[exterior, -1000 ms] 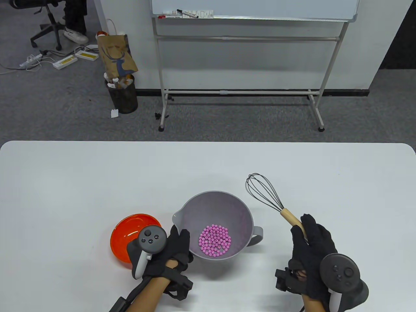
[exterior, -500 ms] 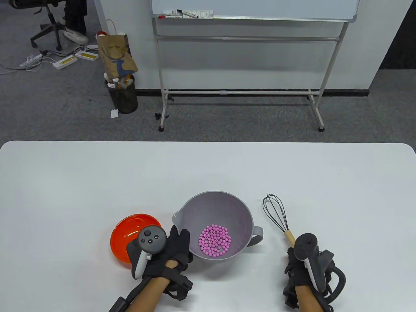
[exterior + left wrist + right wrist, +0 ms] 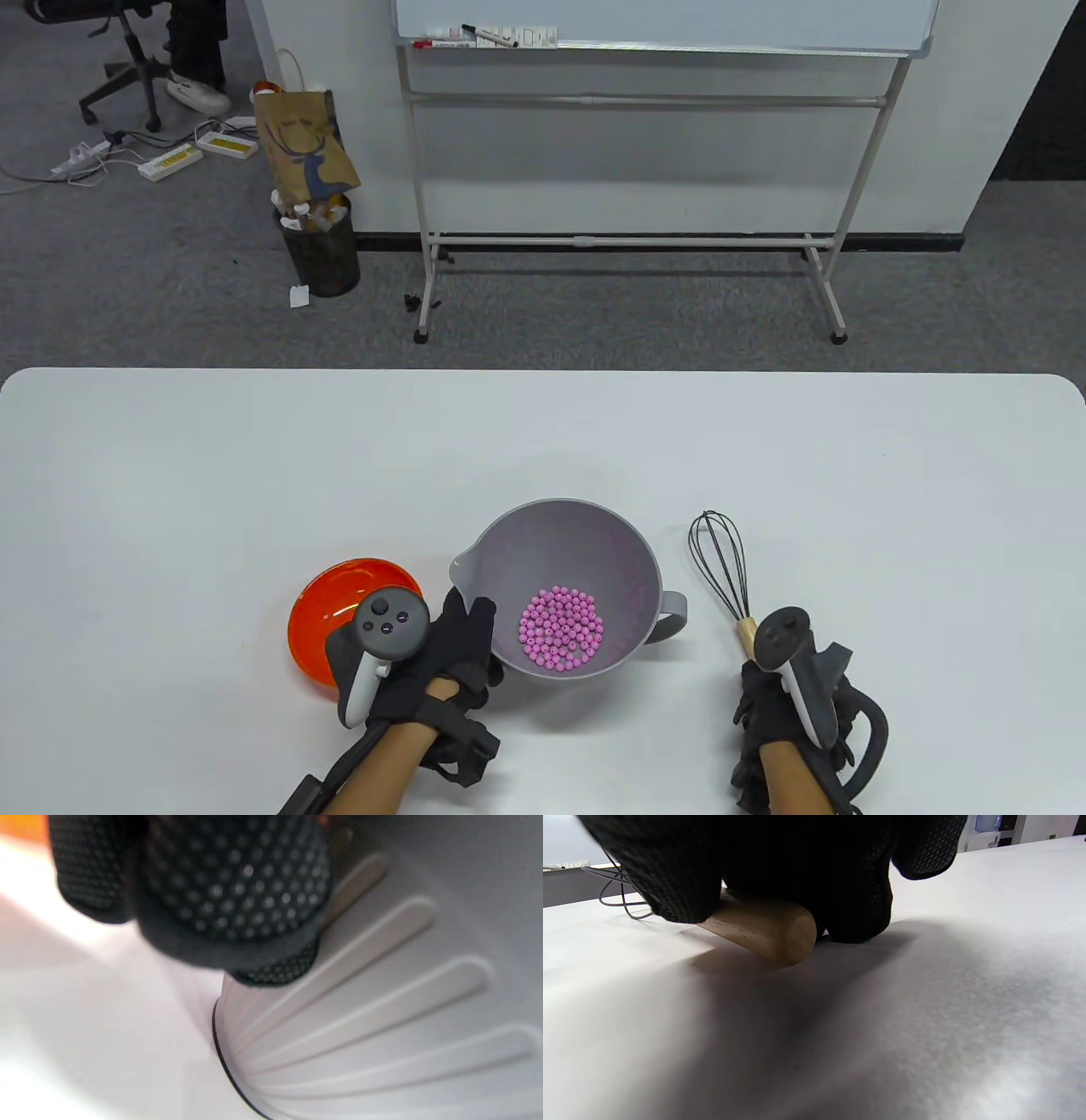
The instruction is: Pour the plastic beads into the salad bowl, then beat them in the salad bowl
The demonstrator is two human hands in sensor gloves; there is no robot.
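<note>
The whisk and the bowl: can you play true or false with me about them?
1. The pink beads are in the grey salad bowl. True.
2. The whisk is inside the bowl. False: it lies on the table, to the bowl's right.
3. The right hand grips the whisk's wooden handle. True.
4. The orange dish is full of beads. False: no beads show in it.
5. The left hand is far from the bowl. False: its fingers touch the bowl's side.
</note>
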